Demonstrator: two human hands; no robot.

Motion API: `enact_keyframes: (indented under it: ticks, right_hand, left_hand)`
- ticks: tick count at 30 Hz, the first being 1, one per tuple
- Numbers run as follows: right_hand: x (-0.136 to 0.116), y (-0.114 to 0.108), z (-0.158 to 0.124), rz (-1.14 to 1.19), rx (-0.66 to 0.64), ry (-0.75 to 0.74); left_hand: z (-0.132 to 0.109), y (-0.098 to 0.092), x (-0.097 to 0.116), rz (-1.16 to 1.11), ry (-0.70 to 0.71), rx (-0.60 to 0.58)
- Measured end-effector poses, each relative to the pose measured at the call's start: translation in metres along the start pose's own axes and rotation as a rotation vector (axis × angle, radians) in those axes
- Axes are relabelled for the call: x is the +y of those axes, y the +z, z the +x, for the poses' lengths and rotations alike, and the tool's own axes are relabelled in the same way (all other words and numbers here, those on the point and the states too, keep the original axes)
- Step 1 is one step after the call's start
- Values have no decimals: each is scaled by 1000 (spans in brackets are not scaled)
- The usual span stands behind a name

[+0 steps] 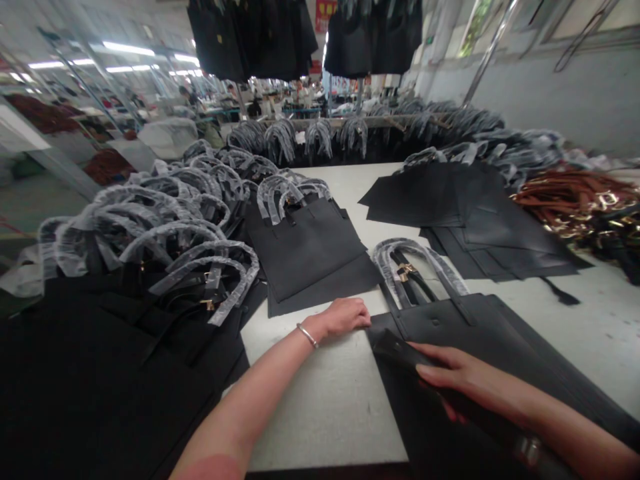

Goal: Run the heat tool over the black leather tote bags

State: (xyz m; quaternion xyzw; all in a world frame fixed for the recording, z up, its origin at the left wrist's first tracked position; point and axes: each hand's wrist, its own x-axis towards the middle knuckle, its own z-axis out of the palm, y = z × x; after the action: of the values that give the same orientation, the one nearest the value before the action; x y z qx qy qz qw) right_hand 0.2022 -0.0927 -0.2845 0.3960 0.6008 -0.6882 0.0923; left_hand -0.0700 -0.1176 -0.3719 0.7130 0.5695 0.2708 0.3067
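A black leather tote bag lies flat on the white table in front of me, its plastic-wrapped handles pointing away. My left hand rests with curled fingers on the bag's top left corner. My right hand lies along a long black panel at the bag's opening, thumb over it and fingers underneath. A thin bangle sits on my left wrist.
A big heap of black bags with wrapped handles fills the left side. Two more bags lie ahead. Flat black panels lie at the right, brown straps with gold buckles beyond. Dark bags hang overhead.
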Motion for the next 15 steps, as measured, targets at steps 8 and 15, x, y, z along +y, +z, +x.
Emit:
enact_keyframes:
  ticks: [8,15]
  right_hand:
    - [2,-1,-2,23,6,27]
    - [3,-2,0,24,-40,5]
  left_hand:
    - [-11,-2,-11,-97,-194,346]
    - [-21,3,8,167,153,-62]
